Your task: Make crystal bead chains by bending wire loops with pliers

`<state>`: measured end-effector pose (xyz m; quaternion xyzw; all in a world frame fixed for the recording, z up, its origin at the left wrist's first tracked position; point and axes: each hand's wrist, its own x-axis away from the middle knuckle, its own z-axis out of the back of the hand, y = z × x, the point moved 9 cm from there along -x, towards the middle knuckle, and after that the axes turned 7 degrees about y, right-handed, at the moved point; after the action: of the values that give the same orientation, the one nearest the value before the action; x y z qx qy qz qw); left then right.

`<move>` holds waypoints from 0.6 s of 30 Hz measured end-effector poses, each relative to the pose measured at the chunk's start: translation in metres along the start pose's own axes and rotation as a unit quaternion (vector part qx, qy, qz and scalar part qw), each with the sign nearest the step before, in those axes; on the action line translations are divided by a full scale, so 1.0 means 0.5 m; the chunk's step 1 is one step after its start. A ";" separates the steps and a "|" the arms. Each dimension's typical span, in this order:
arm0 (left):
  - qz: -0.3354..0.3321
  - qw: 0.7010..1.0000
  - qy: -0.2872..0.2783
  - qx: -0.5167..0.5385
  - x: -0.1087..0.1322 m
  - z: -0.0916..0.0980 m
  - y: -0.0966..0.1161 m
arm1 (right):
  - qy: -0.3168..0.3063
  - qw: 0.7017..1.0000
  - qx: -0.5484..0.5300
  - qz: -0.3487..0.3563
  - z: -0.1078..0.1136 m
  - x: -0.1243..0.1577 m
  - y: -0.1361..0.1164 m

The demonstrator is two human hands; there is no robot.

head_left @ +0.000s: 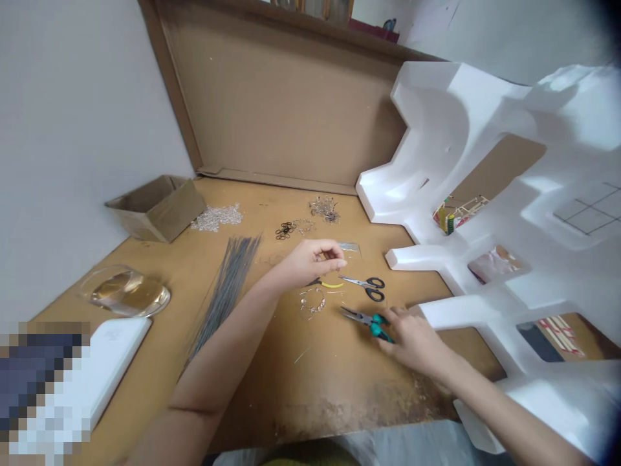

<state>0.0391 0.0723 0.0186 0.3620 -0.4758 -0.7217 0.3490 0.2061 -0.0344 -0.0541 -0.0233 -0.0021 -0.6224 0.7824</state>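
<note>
My left hand hovers over the middle of the table with thumb and fingertips pinched together; whatever is between them is too small to make out. My right hand is closed around the green handles of needle-nose pliers, whose jaws point left. Between the hands lie black-handled scissors. Partly under my left hand is a yellow-handled tool. A thin wire ring with clear beads rests just below it. Short bits of wire are scattered nearby.
A bundle of grey wires, a heap of clear beads, black loops and a wire pile lie around. At left are a cardboard box, a glass of liquid and a white device. White foam borders the right.
</note>
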 end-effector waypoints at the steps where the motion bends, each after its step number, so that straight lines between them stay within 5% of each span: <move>1: 0.005 1.000 -0.006 0.006 0.002 -0.003 0.001 | 0.008 1.000 -0.008 -0.007 -0.025 0.003 -0.006; 7: 0.030 0.999 -0.031 0.028 0.010 -0.016 0.004 | 0.109 0.993 -0.034 -0.011 -0.083 0.010 -0.020; 18: -0.005 0.997 -0.073 -0.017 0.011 -0.046 -0.001 | 0.184 0.971 -0.149 -0.029 -0.051 0.007 -0.008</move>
<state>0.0559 0.0579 0.0104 0.3049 -0.4857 -0.7561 0.3155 0.2023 -0.0395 -0.0795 -0.0249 0.2344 -0.6314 0.7387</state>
